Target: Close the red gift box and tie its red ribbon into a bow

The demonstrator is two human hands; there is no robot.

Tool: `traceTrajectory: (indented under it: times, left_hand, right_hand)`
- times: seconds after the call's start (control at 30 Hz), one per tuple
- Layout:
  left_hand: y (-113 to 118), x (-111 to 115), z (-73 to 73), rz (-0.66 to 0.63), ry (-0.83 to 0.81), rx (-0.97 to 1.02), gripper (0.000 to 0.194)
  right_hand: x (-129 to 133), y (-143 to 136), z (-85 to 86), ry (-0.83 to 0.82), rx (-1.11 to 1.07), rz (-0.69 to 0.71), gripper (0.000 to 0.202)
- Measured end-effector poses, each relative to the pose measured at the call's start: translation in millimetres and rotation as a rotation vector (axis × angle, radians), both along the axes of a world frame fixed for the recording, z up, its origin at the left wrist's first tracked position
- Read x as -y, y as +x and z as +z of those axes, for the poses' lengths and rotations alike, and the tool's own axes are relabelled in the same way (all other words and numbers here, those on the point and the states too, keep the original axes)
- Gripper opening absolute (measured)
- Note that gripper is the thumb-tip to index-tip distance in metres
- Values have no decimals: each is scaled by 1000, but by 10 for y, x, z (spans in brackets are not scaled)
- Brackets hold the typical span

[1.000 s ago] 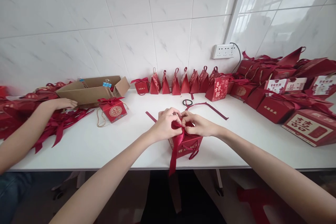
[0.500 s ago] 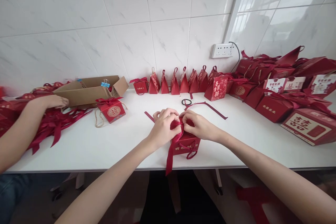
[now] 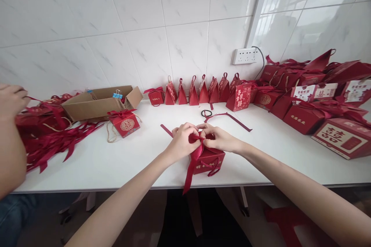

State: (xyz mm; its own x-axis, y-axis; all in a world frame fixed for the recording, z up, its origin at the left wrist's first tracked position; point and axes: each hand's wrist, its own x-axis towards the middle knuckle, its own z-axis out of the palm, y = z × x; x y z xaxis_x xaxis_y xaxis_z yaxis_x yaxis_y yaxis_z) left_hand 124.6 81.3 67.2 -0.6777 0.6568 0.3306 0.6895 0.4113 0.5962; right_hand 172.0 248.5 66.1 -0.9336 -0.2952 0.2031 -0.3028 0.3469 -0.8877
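Note:
A small red box (image 3: 207, 162) with pale lettering and a twisted red cord handle stands near the front edge of the white table. On its top, my left hand (image 3: 185, 139) pinches a dark red ribbon (image 3: 189, 173), whose tail hangs down the box's left side past the table edge. Close against it, my right hand (image 3: 217, 138) has its fingers pinched on the same ribbon. The fingertips of both hands nearly meet and partly hide where the ribbon crosses.
Red boxes (image 3: 204, 92) line the wall; more are piled at right (image 3: 307, 117). At left are an open cardboard box (image 3: 92, 110), a red box (image 3: 126, 125), loose ribbons (image 3: 55, 148) and another person's hand (image 3: 13, 100). A black ring (image 3: 206, 113) lies behind my hands.
The other person's hand has moved left and up, away from the cardboard box, with a ribbon at its fingers. The small box has turned slightly under my hands, which stay pinched on the ribbon.

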Motion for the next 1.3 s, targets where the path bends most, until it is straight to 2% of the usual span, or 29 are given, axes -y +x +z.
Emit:
traceTrajectory:
  times: [0.1,0.17,0.3,0.43,0.5,0.57,0.7,0.8,0.87,0.93,1.03,1.07,1.17,1.3]
  left_hand:
    - [-32,-22,-7,-5,-9,-4,3]
    - [-61,-24,-3,12,-17,-6,2]
    - [-116,3,59,-29,-7,50,7]
    - [-172,43,178,-168,89,198,8]
    - [-205,57,257,-180,128,226,8]
    - [-244,66,356,-168,169,292,8]
    - [-344,72,617,-250,380,592,14]
    - [-433,83,835,-422,558,749,13]
    - [-497,90,956,-582,563,784,26]
    - [-559,85,1040,-694,477,765,33]
    - [-644,42,1087,-653,358,675,20]
    - [-667,20,1086,-616,356,638,23]
    - [-714,-42,1065,-534,426,532,34]
    - [-710,-74,1056,-417,517,386,28]
  right_hand:
    - [-33,17,7,-317,124,-7,18]
    - [-77,61,87,-431,119,-41,22]
    - [-160,153,437,-345,0,-133,25]
    - [-185,153,824,-542,-8,-29,33]
    - [-187,117,963,-602,-20,2,33]
    - [-189,61,1053,-591,-47,14,30]
    - [-180,-89,1114,-540,-97,52,25]
    - [-145,-201,1115,-550,-129,65,19]
    - [-115,-262,1115,-548,-144,61,17]
    - [-93,-310,1117,-496,-157,48,18]
    - [-98,-362,1125,-377,-203,9,20]
    - [-109,-377,1127,-362,-228,-1,20]
    - [-152,-419,1126,-422,-287,26,17]
    - [-178,-463,1116,-465,-315,71,16]
